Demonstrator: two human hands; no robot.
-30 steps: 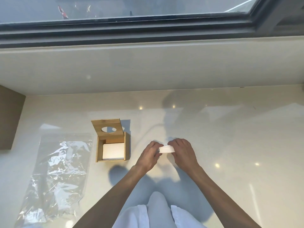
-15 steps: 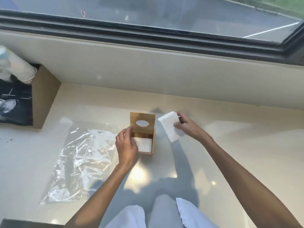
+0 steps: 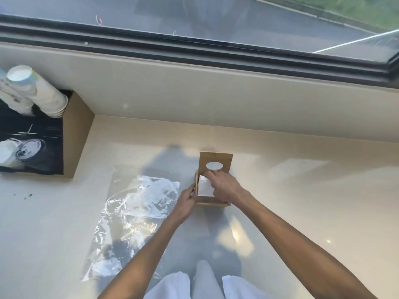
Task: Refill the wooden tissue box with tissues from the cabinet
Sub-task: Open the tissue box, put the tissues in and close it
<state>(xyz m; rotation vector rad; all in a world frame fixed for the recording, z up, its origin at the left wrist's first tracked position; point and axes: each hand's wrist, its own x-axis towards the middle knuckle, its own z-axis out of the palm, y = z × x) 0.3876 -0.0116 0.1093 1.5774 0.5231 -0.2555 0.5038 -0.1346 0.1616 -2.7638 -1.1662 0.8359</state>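
Observation:
A small wooden tissue box [image 3: 212, 203] stands on the pale counter with its lid [image 3: 216, 161] tipped up; the lid has an oval hole. White tissues [image 3: 205, 187] lie inside the box. My right hand [image 3: 224, 186] reaches into the box from the right, its fingers on the top tissue. At the box's left wall, my left hand [image 3: 186, 202] holds the box steady. The right hand covers part of the tissue stack.
A crumpled clear plastic bag [image 3: 133, 216] lies flat on the counter to the left of the box. At far left an open brown compartment [image 3: 75, 137] holds stacked white paper cups [image 3: 32, 91]. A window ledge [image 3: 216, 93] runs along the back.
My right hand has brought the folded tissue from beside the lid down into the box. My left hand has shifted to the box's left wall. The view moved closer.

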